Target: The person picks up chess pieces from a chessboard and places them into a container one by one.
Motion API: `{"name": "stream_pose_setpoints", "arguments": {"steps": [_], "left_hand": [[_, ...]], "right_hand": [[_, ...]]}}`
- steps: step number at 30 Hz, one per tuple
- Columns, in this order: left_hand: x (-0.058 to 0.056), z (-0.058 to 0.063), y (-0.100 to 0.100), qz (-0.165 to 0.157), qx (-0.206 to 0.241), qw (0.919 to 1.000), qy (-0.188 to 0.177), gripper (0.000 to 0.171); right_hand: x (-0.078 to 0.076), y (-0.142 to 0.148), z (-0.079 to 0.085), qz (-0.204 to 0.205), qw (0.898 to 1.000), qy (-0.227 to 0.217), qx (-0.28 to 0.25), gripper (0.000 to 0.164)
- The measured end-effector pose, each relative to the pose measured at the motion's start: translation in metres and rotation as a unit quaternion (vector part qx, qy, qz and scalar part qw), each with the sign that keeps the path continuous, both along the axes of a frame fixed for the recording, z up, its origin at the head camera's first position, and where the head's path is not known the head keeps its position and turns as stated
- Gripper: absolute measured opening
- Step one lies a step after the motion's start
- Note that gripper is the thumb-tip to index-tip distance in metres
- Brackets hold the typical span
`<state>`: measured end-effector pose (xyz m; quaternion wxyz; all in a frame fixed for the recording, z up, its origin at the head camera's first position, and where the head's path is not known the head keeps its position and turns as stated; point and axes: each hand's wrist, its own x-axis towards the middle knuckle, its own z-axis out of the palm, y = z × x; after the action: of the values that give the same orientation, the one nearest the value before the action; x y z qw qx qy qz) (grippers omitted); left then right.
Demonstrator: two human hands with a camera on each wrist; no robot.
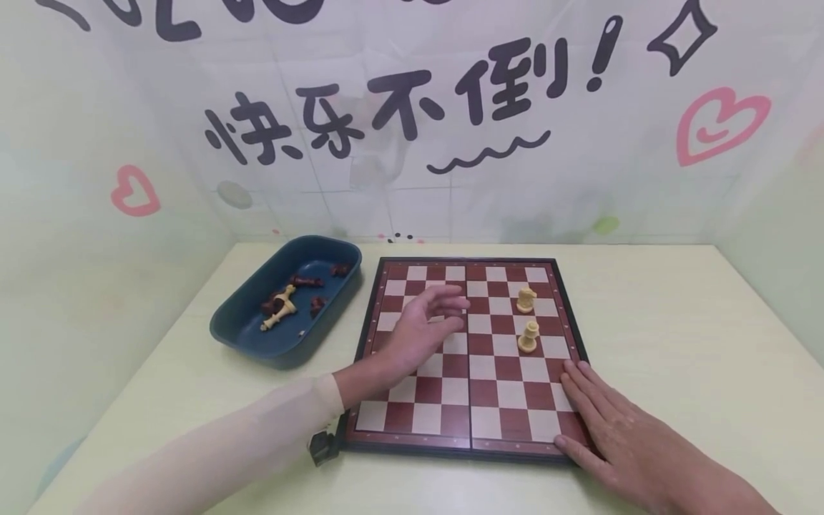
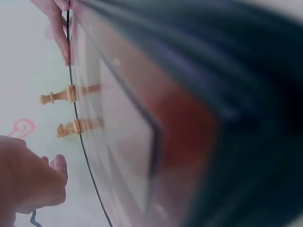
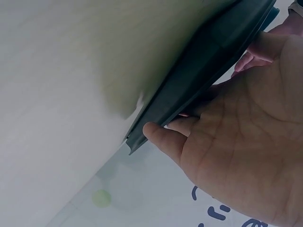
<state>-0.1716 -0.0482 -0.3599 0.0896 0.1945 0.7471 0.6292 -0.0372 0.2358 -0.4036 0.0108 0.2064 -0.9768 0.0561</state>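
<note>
A red-and-white chessboard (image 1: 428,390) lies unfolded on the table. Over its left half hovers my left hand (image 1: 428,325), fingers loosely bent and thumb apart, with nothing seen between them. My right hand (image 1: 618,429) rests on the board's right edge near the front corner, and in the right wrist view its fingers (image 3: 165,139) lie along the dark side of the board (image 3: 189,80). Two cream chess pieces stand on the right half: a knight (image 1: 526,300) farther back and a taller round-headed piece (image 1: 528,337) in front of it. Both also show in the left wrist view.
A blue plastic tray (image 1: 222,325) stands left of the board. Inside lie several dark red chess pieces (image 1: 307,282) and a cream one (image 1: 279,307). A white printed curtain (image 1: 399,207) hangs behind the pale table (image 1: 656,300).
</note>
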Motion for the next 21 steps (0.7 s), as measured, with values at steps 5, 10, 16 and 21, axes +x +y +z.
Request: {"name": "stream_pose_setpoints", "arguments": {"steps": [5,10,16,21], "left_hand": [[0.002,0.008,0.011,-0.018,0.0,0.9997,-0.015,0.05],[0.004,0.011,0.027,-0.042,-0.005,0.9988,-0.025,0.053],[0.002,0.009,0.04,-0.045,0.0,0.999,0.002,0.05],[0.001,0.007,0.048,-0.052,-0.016,0.9984,-0.011,0.047]], "right_hand": [[0.0,-0.001,0.0,-0.004,1.0,-0.003,-0.004,0.083],[0.001,0.0,-0.001,0.005,1.0,0.009,-0.01,0.082],[0.001,0.001,-0.001,0.012,1.0,0.025,-0.006,0.081],[0.001,0.001,0.0,0.006,1.0,0.014,-0.004,0.082]]}}
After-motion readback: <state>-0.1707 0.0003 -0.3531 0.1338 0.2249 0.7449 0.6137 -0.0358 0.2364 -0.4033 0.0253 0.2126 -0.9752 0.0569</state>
